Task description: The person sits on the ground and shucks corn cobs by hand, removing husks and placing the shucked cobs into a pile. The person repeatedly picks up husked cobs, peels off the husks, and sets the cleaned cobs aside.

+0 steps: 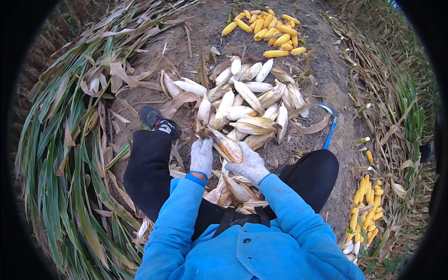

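A partly husked ear of corn (pixel 229 148) lies between my two gloved hands, its yellow and pale kernels showing through the opened husk. My right hand (pixel 249 163) is closed around its lower right end. Fingers of my left hand (pixel 202 155) are bent at the husk on its left side; whether they grip that husk or another ear's base is hard to tell. Just beyond my hands spreads a pile of ears in dry husks (pixel 248 98). Loose dry husks (pixel 238 192) lie between my legs.
A sickle with a blue handle (pixel 330 131) lies right of the pile, near my right knee. Husked yellow ears form one heap (pixel 273 31) at the top and another heap (pixel 367 210) at the right. Cut green corn stalks (pixel 59 154) cover the left; dry stalks (pixel 378 63) line the right.
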A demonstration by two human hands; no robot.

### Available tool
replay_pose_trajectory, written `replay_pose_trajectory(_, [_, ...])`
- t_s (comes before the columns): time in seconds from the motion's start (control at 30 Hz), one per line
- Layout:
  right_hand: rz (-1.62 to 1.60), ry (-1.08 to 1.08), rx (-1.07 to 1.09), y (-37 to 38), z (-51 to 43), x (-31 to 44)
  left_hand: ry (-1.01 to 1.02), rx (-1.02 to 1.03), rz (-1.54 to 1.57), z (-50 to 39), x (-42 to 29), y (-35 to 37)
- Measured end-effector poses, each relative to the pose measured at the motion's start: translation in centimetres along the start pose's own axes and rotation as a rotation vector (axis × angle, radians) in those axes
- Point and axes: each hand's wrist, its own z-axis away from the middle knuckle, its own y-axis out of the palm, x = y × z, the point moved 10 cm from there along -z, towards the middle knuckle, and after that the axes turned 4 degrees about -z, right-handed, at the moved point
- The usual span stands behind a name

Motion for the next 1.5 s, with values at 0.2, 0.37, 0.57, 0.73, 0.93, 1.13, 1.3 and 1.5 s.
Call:
replay_pose_trajectory(0.2, [-0.672, -0.175, 0.243, 1.9, -0.2, -0.1, -0.548, 0.170, 0.543, 1.0, -0.7, 2.6])
replay_pose_trajectory(0.37, [-0.941, -0.145, 0.439, 4.7, -0.5, -1.3, -0.472, 0.188, 0.610, 0.8, 1.3, 3.1])
replay_pose_trajectory(0.57, [-1.317, -0.048, 0.264, 6.4, -2.2, -4.0, -0.671, 0.122, 1.291, 1.5, 2.1, 5.6])
replay_pose_trajectory(0.73, [-1.230, 0.005, 0.092, 5.3, -3.2, -5.0, -0.676, 0.220, 1.228, 2.7, 0.9, 6.4])
replay_pose_trajectory(0.93, [-1.217, -0.014, 0.015, 2.6, -3.0, -5.3, -0.591, 0.247, 0.544, 2.7, 0.1, 4.4])
replay_pose_trajectory(1.13, [-1.028, -0.053, 0.160, 4.0, -1.5, -3.1, -0.320, 0.240, 0.368, 1.2, -0.5, 4.3])
replay_pose_trajectory(1.3, [-1.263, -0.012, 0.005, 4.2, -2.8, -4.9, -0.466, 0.062, 0.633, 2.3, 0.4, 3.5])
replay_pose_trajectory(1.5, [-1.786, 0.155, -0.425, -3.3, -5.9, -13.2, -0.636, 0.320, 0.448, 8.9, -2.1, 3.8])
